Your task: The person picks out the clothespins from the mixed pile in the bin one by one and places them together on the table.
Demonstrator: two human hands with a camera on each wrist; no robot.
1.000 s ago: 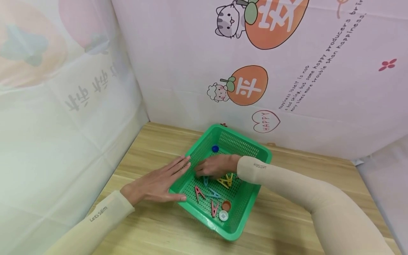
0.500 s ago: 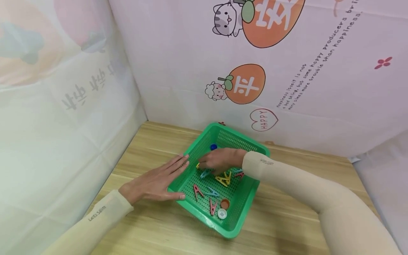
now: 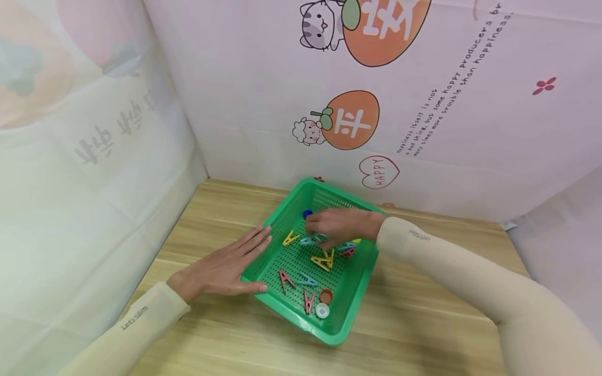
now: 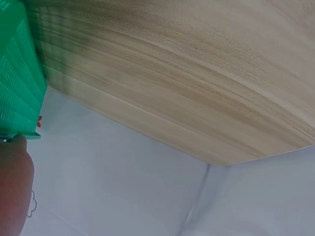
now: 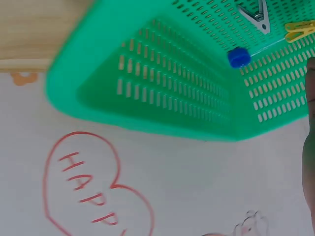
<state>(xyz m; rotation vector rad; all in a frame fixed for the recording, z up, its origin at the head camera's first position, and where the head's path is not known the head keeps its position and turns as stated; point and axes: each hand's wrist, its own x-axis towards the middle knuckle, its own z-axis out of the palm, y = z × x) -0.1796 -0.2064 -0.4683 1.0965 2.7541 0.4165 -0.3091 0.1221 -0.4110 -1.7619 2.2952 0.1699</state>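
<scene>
Right grip [image 3: 340,225] down in the green basket [image 3: 356,297], fingers curled over a blue clip [image 3: 307,241]. Contact partly hidden, can't tell if it's pinching. Left grip [image 3: 221,269] spread on the basket's left rim. Count: three red clips [image 3: 282,274], at least three blue, at least three yellow clips [image 3: 287,241], three caps [image 3: 322,310].

L hand [image 4: 14,189] mostly cut off; L-wrist view
</scene>
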